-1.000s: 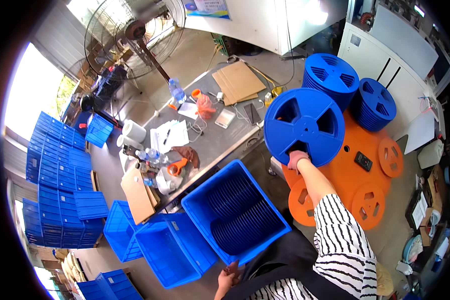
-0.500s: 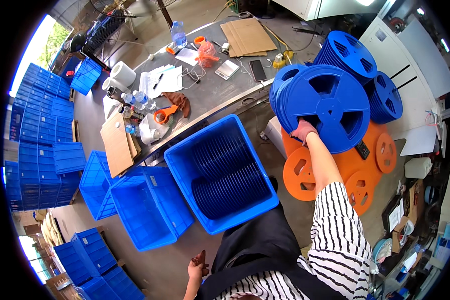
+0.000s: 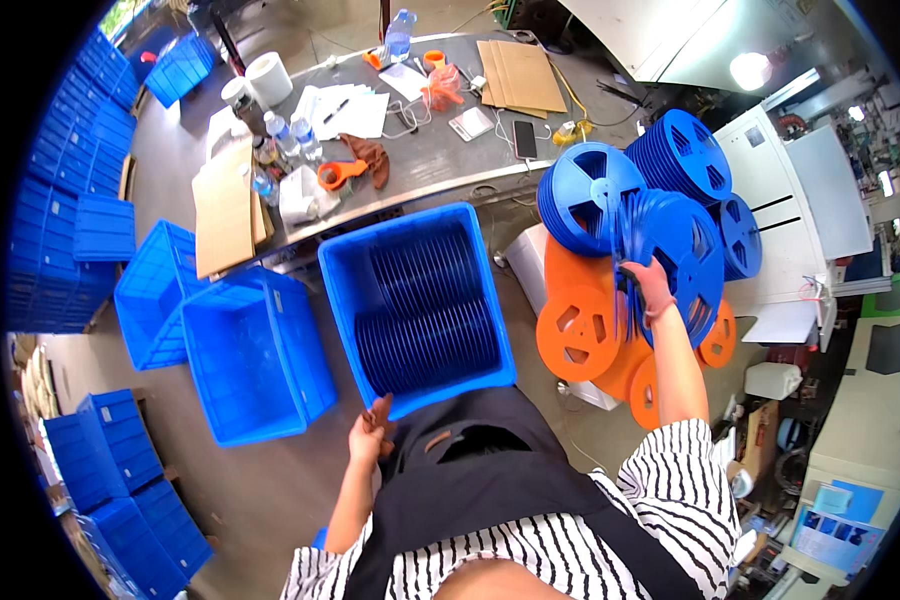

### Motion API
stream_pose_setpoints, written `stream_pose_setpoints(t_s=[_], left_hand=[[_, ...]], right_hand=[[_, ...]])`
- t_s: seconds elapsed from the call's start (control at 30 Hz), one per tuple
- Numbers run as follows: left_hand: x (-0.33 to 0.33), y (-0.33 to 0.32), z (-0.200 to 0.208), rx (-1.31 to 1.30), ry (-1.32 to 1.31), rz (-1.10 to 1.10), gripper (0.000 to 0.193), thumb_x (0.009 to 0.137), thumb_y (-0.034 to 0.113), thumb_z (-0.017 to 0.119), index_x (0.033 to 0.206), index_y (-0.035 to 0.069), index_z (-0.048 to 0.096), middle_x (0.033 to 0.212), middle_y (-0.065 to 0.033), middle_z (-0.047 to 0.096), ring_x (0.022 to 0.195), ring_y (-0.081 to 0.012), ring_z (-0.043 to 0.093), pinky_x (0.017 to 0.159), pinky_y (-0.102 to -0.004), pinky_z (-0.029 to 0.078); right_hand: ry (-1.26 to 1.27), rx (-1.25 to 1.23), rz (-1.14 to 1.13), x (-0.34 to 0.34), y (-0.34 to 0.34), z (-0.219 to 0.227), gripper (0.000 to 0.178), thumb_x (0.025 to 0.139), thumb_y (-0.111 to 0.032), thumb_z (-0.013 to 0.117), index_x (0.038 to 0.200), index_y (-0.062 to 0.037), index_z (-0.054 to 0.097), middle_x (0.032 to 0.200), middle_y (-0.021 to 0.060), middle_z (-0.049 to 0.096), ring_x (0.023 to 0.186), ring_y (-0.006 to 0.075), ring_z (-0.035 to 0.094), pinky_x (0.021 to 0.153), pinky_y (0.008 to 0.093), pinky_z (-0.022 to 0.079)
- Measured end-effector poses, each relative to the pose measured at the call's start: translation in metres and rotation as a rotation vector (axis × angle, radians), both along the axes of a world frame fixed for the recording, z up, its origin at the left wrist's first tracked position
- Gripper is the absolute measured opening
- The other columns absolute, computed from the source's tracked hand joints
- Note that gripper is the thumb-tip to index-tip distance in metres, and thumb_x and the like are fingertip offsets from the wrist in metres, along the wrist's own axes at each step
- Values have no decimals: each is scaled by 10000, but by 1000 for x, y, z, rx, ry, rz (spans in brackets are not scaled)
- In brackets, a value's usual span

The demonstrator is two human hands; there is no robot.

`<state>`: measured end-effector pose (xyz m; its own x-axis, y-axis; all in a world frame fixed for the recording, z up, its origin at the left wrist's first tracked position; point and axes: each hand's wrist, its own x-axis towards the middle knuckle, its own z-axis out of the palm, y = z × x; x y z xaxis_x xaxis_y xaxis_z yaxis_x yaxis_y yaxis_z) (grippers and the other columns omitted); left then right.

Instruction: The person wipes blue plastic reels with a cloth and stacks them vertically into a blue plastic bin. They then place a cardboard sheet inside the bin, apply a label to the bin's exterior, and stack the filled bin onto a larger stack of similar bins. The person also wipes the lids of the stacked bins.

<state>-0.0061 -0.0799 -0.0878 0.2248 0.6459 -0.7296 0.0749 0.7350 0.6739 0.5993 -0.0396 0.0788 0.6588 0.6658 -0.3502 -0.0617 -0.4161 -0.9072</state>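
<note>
My right hand [image 3: 652, 288], in a reddish glove, is closed on the edges of several blue plastic reels [image 3: 685, 250]. They are tilted and fanned slightly apart above an orange stand of reels. Close to the near edge of a blue crate [image 3: 332, 300], my left hand [image 3: 370, 432] hangs in a similar glove with its fingers extended, holding nothing. Two rows of dark blue reels [image 3: 428, 350] stand on edge inside that crate. Beside the held reels is another blue reel stack [image 3: 580, 190].
Further blue reel stacks [image 3: 685, 150] stand behind. Below them lie orange reels [image 3: 576, 330]. The metal table [image 3: 440, 165] carries bottles, papers, a phone [image 3: 524, 140], tape dispensers and cardboard [image 3: 518, 78]. More blue crates [image 3: 245, 360] stand at the left, some piled high.
My right hand has drawn several blue reels off the front stack, toward the right and nearer me. My left hand has risen toward the crate's near edge. The view has shifted.
</note>
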Motion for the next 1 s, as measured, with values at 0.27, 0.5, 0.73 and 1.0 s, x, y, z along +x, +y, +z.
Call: stream_pose_setpoints(t_s=[0.27,0.5,0.73,1.0], left_hand=[[-46,28,4,27,-205,136,462,746,-94,378,1162,21,541,1456,-158,453,1322,-298,463,949,-443,485],[-59,83,89,233,-154,215,430,890,26,487,1317,-3,443,1321,-179,554,1091,-312,629,855,-349,505],[-51,81,160,469,-313,389,461,890,1,572,1328,-15,429,1368,-132,492,1266,-228,485,1078,-362,377],[37,76,167,1068,222,-223,543,855,35,615,1375,116,485,1299,-171,553,1187,-307,569,986,-400,465]], right_hand=[[568,320,-322,-130,-114,57,350,872,-211,645,1157,-10,613,1019,107,663,925,243,634,857,394,520],[755,705,-56,-286,-123,44,258,903,-193,557,1102,-35,606,973,69,644,815,235,614,721,379,512],[1076,599,-254,-338,-146,18,470,852,-365,622,1232,-127,482,838,27,449,727,172,469,745,356,410],[1209,621,247,-344,-112,37,563,888,-430,629,1340,-158,433,796,29,476,683,193,499,774,389,430]])
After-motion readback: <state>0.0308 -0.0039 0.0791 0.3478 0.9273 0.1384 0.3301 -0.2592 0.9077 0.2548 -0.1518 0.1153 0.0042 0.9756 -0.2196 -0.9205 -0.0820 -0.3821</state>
